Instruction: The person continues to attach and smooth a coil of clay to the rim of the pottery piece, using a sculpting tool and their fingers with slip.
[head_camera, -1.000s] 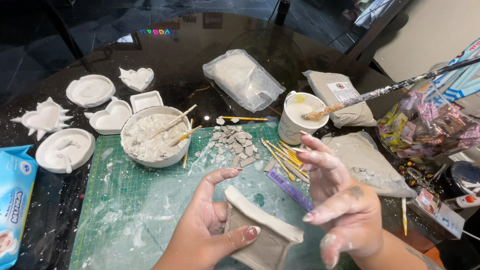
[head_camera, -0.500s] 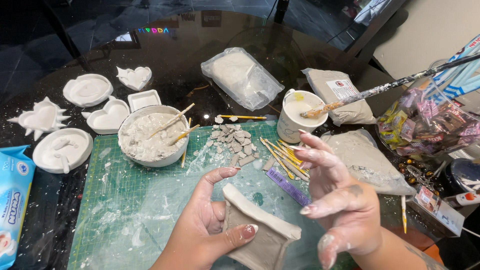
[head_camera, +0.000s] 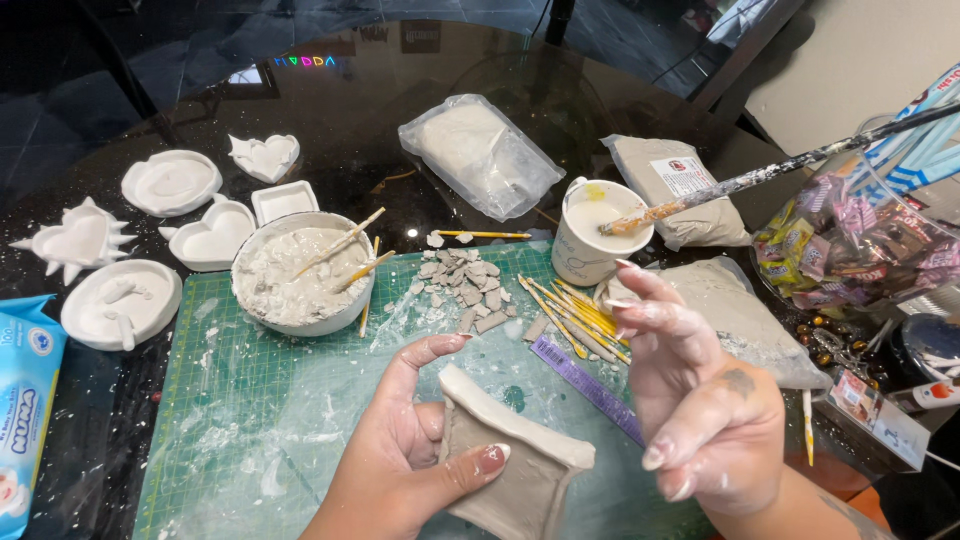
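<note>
Two hands over green mat (head_camera: 250, 420): left (head_camera: 400, 460) grip holds clay slab (head_camera: 510, 470), right (head_camera: 700, 400) wide.

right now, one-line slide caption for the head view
Left hand holds a square grey clay dish over a green cutting mat; clay-coated right hand lifted beside it.

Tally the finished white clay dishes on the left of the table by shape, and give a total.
Round dishes: 2
Heart-shaped dishes: 3 (plain, winged, spiked)
Rectangular dish: 1
Total: 6
</note>
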